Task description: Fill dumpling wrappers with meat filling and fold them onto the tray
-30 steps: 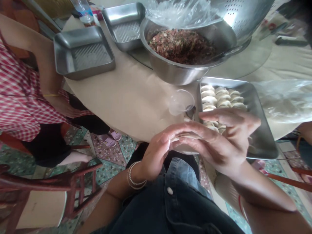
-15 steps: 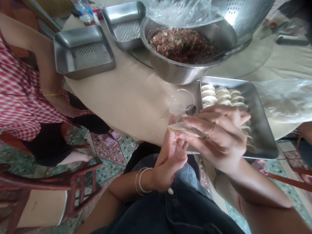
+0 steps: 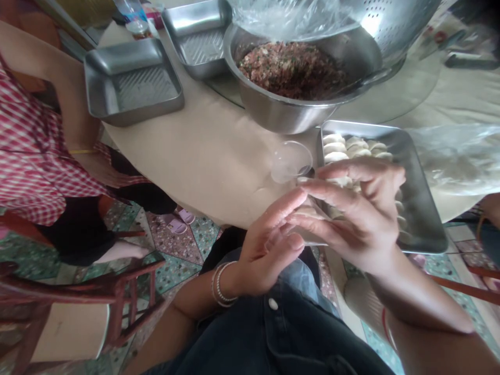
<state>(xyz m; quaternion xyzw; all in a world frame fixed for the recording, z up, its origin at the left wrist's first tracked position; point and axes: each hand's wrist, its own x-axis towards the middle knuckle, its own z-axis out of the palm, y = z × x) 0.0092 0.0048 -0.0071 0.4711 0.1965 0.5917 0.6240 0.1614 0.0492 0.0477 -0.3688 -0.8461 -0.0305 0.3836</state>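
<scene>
This looks like a dining room, most likely in a home, though a small eatery cannot be ruled out. A pale cloth covers a curved-edged table (image 3: pixel 211 161), with a clear round turntable (image 3: pixel 414 96) on it at two o'clock. Kitchen ware crowds the top: a steel bowl (image 3: pixel 285 117) of minced filling (image 3: pixel 285 65) at one, a metal tray (image 3: pixel 420 192) of dumplings (image 3: pixel 335 148) at three, bare metal trays (image 3: pixel 136 88) at ten and eleven. At eight stands a red-brown wooden chair (image 3: pixel 58 292) on patterned speckled floor (image 3: pixel 167 271), and someone's pink slippers (image 3: pixel 174 225) add a household note.
</scene>
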